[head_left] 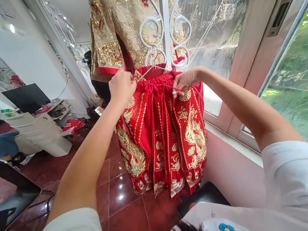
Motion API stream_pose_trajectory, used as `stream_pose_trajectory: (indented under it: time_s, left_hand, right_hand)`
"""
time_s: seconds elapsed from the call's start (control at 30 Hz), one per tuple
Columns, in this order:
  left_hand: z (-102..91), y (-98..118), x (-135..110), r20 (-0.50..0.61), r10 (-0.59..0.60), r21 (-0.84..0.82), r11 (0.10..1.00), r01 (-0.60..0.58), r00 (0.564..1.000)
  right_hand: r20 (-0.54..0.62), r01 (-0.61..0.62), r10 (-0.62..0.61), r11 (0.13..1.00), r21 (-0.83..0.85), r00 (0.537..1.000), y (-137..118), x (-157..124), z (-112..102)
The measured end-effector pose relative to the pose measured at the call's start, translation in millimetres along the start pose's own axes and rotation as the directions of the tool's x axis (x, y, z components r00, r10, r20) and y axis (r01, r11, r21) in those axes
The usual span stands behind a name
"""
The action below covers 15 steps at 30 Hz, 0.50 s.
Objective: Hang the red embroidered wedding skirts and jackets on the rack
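Observation:
A red skirt [170,128] with gold embroidered panels hangs in front of me from a thin wire hanger [145,73]. The hanger's hook catches on white scrolled metalwork. My left hand [122,85] is closed at the hanger's left end, beside the gathered waistband [154,80]; its fingertips are partly hidden. At the waistband's right side, my right hand [186,81] pinches a thin red cord [169,86] that runs across the front of the skirt. Behind and above hangs a gold sequined jacket [131,22] with red trim.
The white scrolled metal stand [165,13] rises before a window [215,25]. At left are a black chair [10,198], a counter [37,129] with a dark monitor [26,98], a red box [72,126] and a seated person's legs [0,144]. Tiled floor [125,216] lies below.

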<state>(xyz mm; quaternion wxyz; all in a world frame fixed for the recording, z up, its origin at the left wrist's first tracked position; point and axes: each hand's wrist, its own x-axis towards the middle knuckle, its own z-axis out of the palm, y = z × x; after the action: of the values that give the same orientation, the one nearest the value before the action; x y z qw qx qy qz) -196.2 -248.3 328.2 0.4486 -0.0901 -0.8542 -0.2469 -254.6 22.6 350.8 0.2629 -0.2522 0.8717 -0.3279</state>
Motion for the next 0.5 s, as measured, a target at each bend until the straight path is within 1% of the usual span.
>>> stream_pose_trajectory:
  time_s: [0.03,0.07,0.1,0.13,0.17,0.2,0.23,0.27,0.33,0.37,0.4,0.43,0.47,0.5]
  left_hand:
    - [11.5,2,4,-0.049,0.017,-0.075,0.997,-0.021,0.999]
    - [24.1,4,9,-0.091,0.018,-0.159,0.987,-0.033,0.996]
    - [37.1,6,14,-0.131,-0.004,-0.243,0.970,-0.028,0.991]
    - [49.6,9,18,-0.168,-0.048,-0.325,0.946,-0.010,0.985]
    - [61.0,11,21,-0.196,-0.101,-0.405,0.914,0.013,0.975]
    - [70.4,13,23,-0.204,-0.150,-0.482,0.876,0.034,0.967]
    - [77.7,15,23,-0.188,-0.185,-0.552,0.832,0.052,0.964]
    - [82.6,17,22,-0.146,-0.200,-0.610,0.789,0.071,0.969]
    - [86.9,18,19,-0.015,-0.172,-0.673,0.730,0.117,0.985]
    - [87.5,18,16,0.047,-0.144,-0.681,0.719,0.137,0.989]
    - [88.0,18,14,0.094,-0.108,-0.677,0.721,0.144,0.990]
    - [88.7,17,13,0.125,-0.072,-0.664,0.735,0.137,0.990]
    - [90.0,17,12,0.144,-0.038,-0.643,0.756,0.122,0.989]
    - [91.9,16,12,0.151,-0.013,-0.617,0.780,0.104,0.988]
  right_hand:
    - [-0.024,0.135,-0.134,0.990,0.030,0.991,-4,2,3]
    - [-0.112,0.279,-0.270,0.958,0.070,0.956,-6,6,8]
    - [-0.243,0.402,-0.370,0.910,0.099,0.897,-8,12,13]
    - [-0.387,0.490,-0.417,0.865,0.109,0.823,-9,18,19]
    - [-0.518,0.542,-0.422,0.834,0.100,0.744,-9,25,24]
    - [-0.624,0.566,-0.405,0.821,0.074,0.669,-8,33,28]
    - [-0.695,0.569,-0.393,0.822,0.027,0.602,-7,40,32]
    - [-0.739,0.555,-0.397,0.831,-0.039,0.544,-6,47,35]
    - [-0.770,0.495,-0.457,0.842,-0.213,0.446,-4,57,38]
    - [-0.761,0.454,-0.503,0.836,-0.308,0.410,-3,60,40]
    - [-0.743,0.410,-0.548,0.822,-0.395,0.384,-3,63,41]
    - [-0.722,0.369,-0.587,0.804,-0.466,0.368,-3,64,43]
    - [-0.702,0.334,-0.616,0.786,-0.520,0.358,-3,64,44]
    - [-0.682,0.307,-0.637,0.771,-0.559,0.359,-3,65,46]
